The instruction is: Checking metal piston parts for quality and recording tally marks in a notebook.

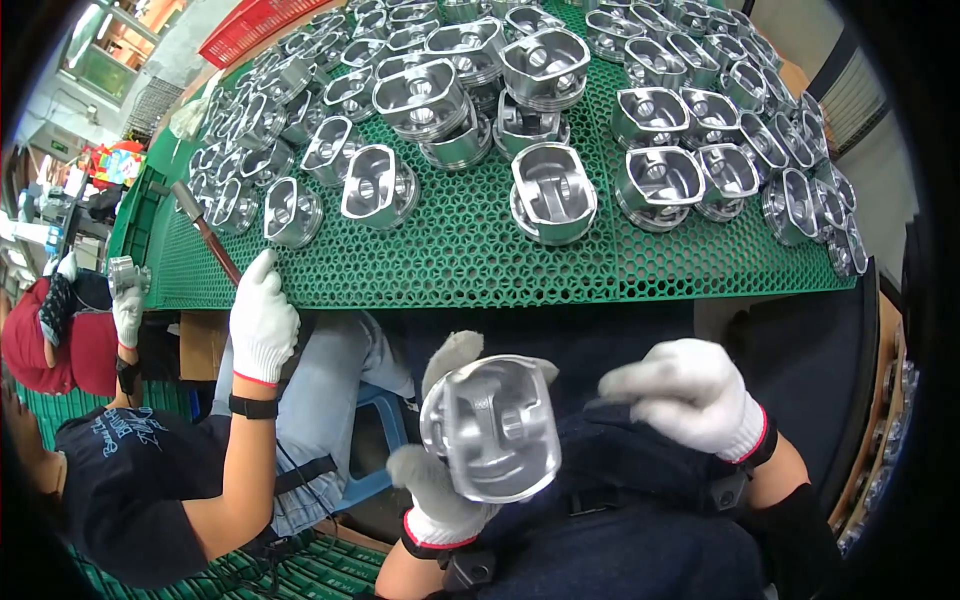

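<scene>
My left hand [447, 508], in a white knit glove with greyed fingers, is wrapped around a shiny metal piston [500, 430]. The piston is held in front of my body, below the table's near edge, its hollow side facing up. To the right of it my right hand [690, 395], gloved too, hovers apart from the piston. Its fingers are half bent and point left, slightly blurred, with a gap between them and nothing seen in them. On the table nearest to my hands stands another piston [555, 195], resting on its crown.
Green honeycomb matting [480, 270] covers the table, with many pistons, some stacked. At left a co-worker's gloved hand [264, 320] is by a brown-handled tool [212, 240]. Beyond, another person holds a piston [122, 275]. A red crate [250, 30] stands at the back.
</scene>
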Available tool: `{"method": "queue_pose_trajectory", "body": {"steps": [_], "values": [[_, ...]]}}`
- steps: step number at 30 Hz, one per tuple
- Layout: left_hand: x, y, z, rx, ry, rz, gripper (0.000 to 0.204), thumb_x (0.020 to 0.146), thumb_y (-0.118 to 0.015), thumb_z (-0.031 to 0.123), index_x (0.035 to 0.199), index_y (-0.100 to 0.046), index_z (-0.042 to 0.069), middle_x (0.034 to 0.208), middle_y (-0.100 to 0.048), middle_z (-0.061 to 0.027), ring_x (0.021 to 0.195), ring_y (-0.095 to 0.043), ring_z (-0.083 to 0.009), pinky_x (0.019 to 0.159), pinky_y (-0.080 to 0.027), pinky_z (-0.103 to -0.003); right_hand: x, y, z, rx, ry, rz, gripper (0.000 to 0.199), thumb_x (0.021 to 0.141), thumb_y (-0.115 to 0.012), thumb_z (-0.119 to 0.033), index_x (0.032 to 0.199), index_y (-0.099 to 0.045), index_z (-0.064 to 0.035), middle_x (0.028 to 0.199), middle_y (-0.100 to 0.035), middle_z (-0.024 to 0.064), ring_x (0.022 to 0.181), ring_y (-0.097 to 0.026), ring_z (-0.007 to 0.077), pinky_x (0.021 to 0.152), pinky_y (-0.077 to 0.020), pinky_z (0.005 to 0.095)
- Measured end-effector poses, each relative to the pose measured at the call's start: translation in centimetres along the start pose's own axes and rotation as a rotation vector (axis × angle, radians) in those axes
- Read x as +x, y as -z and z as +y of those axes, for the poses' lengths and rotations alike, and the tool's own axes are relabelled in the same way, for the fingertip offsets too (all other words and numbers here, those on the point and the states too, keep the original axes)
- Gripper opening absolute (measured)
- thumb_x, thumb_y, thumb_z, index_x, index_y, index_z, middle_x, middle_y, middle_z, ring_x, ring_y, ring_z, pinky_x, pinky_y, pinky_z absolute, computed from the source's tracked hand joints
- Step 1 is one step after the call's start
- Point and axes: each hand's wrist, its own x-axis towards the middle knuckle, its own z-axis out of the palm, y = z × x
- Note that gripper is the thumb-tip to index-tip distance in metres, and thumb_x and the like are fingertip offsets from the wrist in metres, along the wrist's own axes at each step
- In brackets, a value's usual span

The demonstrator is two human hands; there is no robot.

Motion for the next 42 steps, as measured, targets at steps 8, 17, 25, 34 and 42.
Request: {"method": "queue_pose_trajectory", "body": {"steps": [8, 17, 25, 34, 42], "values": [[0.3, 0.0, 1.6, 1.385, -0.453, -0.128, 0.104, 0.057, -0.088, 0.042, 0.135, -0.035, 0.000, 0.130, -0.040, -0.0236, 0.113, -0.048, -0.0347, 0.091, -0.045, -0.042, 0.3, -2.1, -0.4, 0.300, -0.205, 0.029, 0.035, 0.076, -0.075, -0.010, 0.109, -0.066, -0.0003, 0.090, -0.067, 0.0097, 0.079, -0.065, 0.0190, 0.071, -0.0512, 0.0285], [0.4, -1.3, 1.9, 1.756, -0.579, -0.176, 0.119, 0.050, -0.090, 0.046, 0.139, -0.028, -0.001, 0.128, -0.039, -0.0209, 0.111, -0.048, -0.0336, 0.088, -0.047, -0.043, 1.1, -3.1, 0.3, 0.354, -0.085, 0.004, 0.033, 0.075, -0.077, -0.011, 0.104, -0.067, 0.0005, 0.094, -0.065, 0.0115, 0.081, -0.064, 0.0188, 0.070, -0.0506, 0.0277], [1.2, 0.7, 3.2, 1.421, -0.374, -0.111, 0.103, 0.057, -0.089, 0.023, 0.137, -0.032, -0.006, 0.124, -0.050, -0.0239, 0.105, -0.057, -0.0362, 0.088, -0.048, -0.044, 2.4, -2.6, -0.8, 0.126, -0.032, -0.009, 0.026, 0.075, -0.071, -0.001, 0.100, -0.068, 0.0016, 0.092, -0.066, 0.0119, 0.080, -0.066, 0.0187, 0.070, -0.0524, 0.0281], [6.1, 11.0, 13.2, 0.398, -0.068, 0.443, 0.044, 0.095, -0.049, 0.043, 0.124, -0.050, 0.009, 0.105, -0.064, -0.0091, 0.083, -0.067, -0.0204, 0.058, -0.060, -0.035, 2.2, -1.3, -1.4, 0.444, -0.526, 0.181, 0.021, 0.077, -0.056, 0.006, 0.095, -0.067, 0.0037, 0.078, -0.068, 0.0093, 0.052, -0.053, 0.0058, 0.046, -0.0411, 0.0172], [7.7, 14.0, 13.9, 0.488, -0.397, 0.664, 0.037, 0.101, -0.040, 0.026, 0.133, -0.040, 0.007, 0.114, -0.060, -0.0135, 0.086, -0.066, -0.0245, 0.051, -0.058, -0.034, 3.1, 0.2, 0.9, 0.523, -0.499, 0.342, 0.021, 0.078, -0.049, 0.002, 0.094, -0.063, 0.0068, 0.073, -0.066, 0.0138, 0.039, -0.045, 0.0060, 0.035, -0.0332, 0.0192]]}}
